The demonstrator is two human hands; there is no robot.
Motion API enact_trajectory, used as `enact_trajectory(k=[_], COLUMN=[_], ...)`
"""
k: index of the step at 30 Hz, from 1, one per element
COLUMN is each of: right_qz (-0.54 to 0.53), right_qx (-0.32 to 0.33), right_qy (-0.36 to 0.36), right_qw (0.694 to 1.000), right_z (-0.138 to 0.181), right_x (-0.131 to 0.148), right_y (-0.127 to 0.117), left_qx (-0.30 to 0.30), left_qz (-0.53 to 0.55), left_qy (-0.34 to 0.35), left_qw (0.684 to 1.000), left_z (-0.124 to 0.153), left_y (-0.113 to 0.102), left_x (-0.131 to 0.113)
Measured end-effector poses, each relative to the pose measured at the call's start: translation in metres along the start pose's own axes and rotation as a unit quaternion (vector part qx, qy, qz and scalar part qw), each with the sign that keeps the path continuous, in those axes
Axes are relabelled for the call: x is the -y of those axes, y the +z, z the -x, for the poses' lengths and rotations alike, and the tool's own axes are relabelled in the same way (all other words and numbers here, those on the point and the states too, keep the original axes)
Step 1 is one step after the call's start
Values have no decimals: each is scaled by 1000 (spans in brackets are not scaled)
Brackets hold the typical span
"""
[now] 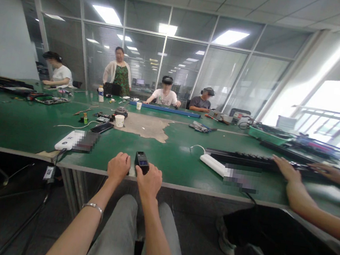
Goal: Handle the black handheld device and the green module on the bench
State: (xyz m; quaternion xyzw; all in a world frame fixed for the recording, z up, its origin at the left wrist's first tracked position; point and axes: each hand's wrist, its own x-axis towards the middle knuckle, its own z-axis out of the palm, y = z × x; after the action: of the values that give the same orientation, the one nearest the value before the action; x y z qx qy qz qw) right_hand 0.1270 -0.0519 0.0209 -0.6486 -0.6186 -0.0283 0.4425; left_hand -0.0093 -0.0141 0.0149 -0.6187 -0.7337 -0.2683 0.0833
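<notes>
My right hand (149, 180) is closed around a small black handheld device with a small display (142, 161), held upright at the table's front edge. Just left of it, my left hand (118, 166) rests on the same edge with its fingers curled in. Whatever those fingers may hold is hidden from view. A narrow gap separates the two hands. Both lie on the green table (178, 175), in front of a worn tan patch (144, 127) in its surface.
To the left are a white power bank (67, 140), a dark phone (102, 127) and a paper cup (119, 121). A white power strip (214, 164) lies to the right. A co-worker's hands (288, 168) work at a long black part (238, 158). Other people sit across the table.
</notes>
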Motion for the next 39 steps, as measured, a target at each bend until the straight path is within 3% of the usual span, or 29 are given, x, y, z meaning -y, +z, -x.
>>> enact_trajectory(k=[8,16,22,29,39], right_qz=[-15,-54,-46,-8,14], right_qx=[-8,-61,-95,-73,-36], right_qy=[-16,-31,-17,17,17], right_qw=[1000,996,994,997,999], right_z=[-3,-23,-33,-23,-18], right_x=[4,11,-18,-64,-76], right_y=[-4,-26,-36,-22,-11], left_qx=[12,3,0,0,2], left_qz=[-1,3,2,-2,-2], left_qy=[-8,-6,-5,0,-1], left_qw=[1000,1000,1000,1000,1000], left_z=[0,0,-1,0,0], left_y=[0,0,1,0,-1], left_x=[0,-1,-1,-2,-3])
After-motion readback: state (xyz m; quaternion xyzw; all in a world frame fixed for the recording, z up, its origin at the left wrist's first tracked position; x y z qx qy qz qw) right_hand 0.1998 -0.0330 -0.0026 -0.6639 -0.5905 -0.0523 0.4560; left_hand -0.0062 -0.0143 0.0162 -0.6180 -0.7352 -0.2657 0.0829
